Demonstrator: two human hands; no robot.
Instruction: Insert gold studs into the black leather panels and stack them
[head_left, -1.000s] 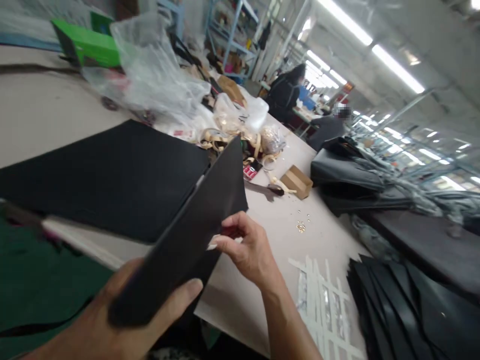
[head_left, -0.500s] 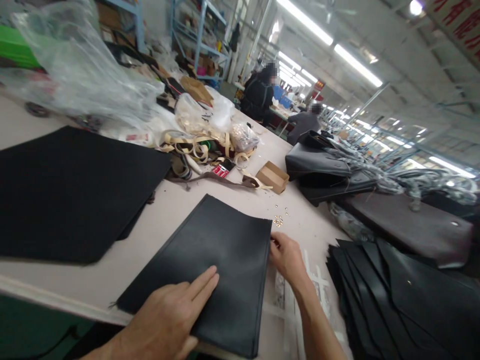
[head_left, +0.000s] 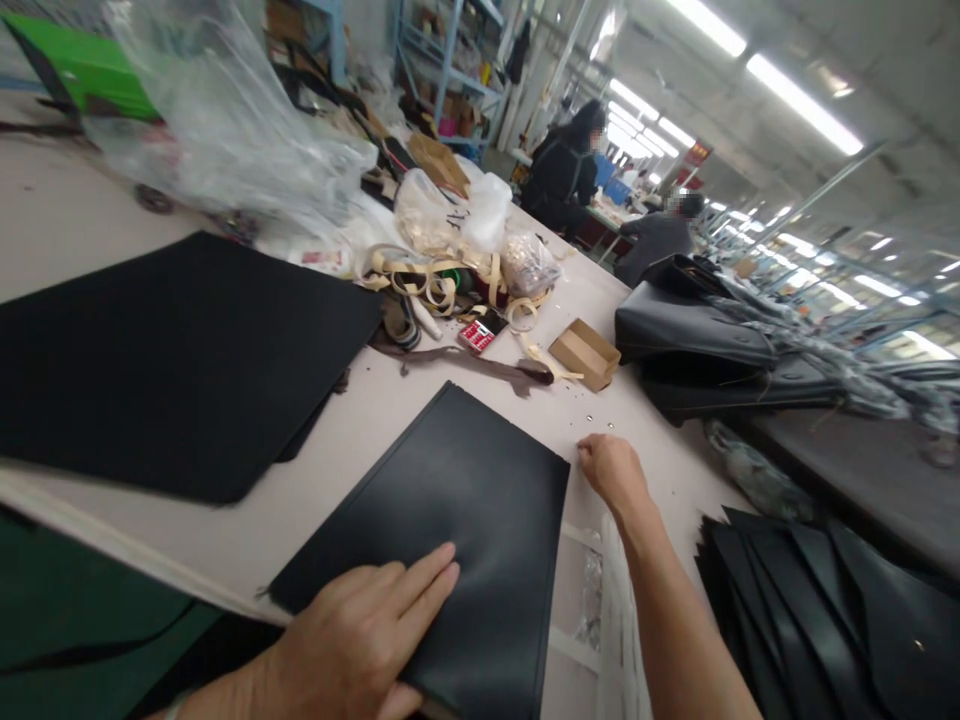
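A black leather panel (head_left: 457, 510) lies flat on the pale table (head_left: 375, 400) in front of me. My left hand (head_left: 360, 640) rests flat on its near edge, fingers stretched out. My right hand (head_left: 611, 470) is past the panel's far right corner, fingers curled down onto the table where several small gold rivets (head_left: 592, 418) lie scattered. What the fingers pinch, if anything, is hidden.
A large black sheet (head_left: 172, 360) lies to the left. Behind it are plastic bags (head_left: 225, 120), tan strapping (head_left: 427, 280), a small cardboard box (head_left: 585, 355) and a red packet (head_left: 477, 336). Black bags (head_left: 697, 335) and stacked black panels (head_left: 810, 610) are on the right. Two people sit far back.
The panel, held up in both hands a second ago, now lies flat on the table. My right hand has left its edge and moved forward to the rivets.
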